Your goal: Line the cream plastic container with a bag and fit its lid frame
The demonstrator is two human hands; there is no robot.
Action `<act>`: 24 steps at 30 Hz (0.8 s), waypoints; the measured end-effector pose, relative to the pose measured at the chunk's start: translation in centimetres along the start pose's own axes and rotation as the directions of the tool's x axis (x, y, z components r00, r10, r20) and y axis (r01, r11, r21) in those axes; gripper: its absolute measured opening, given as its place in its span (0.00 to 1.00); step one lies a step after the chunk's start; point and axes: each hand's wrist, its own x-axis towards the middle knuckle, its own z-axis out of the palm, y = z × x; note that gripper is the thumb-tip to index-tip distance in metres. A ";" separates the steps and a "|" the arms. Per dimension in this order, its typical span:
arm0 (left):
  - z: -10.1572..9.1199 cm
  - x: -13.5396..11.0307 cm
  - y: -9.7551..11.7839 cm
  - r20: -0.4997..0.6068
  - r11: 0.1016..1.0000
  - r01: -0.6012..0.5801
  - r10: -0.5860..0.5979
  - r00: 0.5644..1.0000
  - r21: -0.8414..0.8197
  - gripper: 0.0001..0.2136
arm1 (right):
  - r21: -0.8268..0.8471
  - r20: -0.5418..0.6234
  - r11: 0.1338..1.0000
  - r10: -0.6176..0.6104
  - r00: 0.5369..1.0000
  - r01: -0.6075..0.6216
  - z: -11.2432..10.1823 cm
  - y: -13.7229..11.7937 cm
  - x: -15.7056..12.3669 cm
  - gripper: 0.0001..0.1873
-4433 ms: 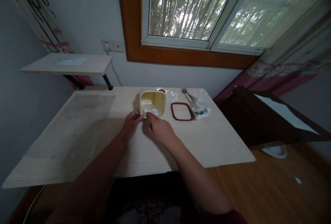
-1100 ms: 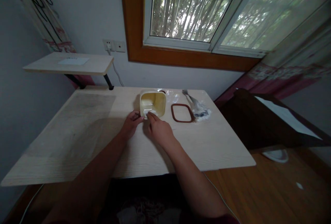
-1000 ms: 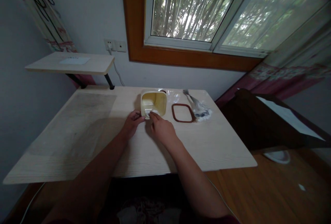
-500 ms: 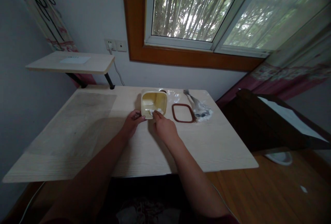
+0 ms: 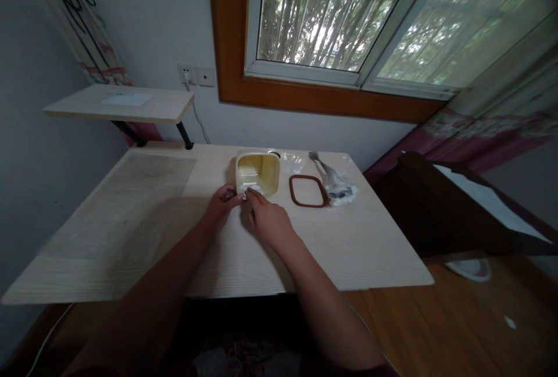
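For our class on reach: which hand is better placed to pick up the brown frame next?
Probably the right hand: the brown frame lies nearer it, while the left hand is farther left, by the container.

The worktop [image 5: 340, 237] is pale wood, with a yellow tub [image 5: 265, 171] on it. Right of the tub lies a brown ring [image 5: 290, 193] with round corners. Farther right of the tub is a crumpled clear bag [image 5: 342, 190]. Left of the tub are a flat greyish sheet [image 5: 126, 203] and a little shelf's black legs [image 5: 185, 136].
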 end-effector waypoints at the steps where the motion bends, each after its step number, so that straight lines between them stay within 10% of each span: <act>1: 0.0 0.0 0.0 0.003 1.000 0.004 -0.004 1.000 -0.001 0.16 | -0.006 0.002 1.000 0.010 1.000 -0.010 0.0 0.1 0.0 0.32; 24: 0.3 -0.1 0.4 0.009 0.999 0.017 -0.017 1.000 -0.027 0.15 | 0.302 -0.078 0.948 -0.082 0.994 0.102 0.7 1.1 0.0 0.31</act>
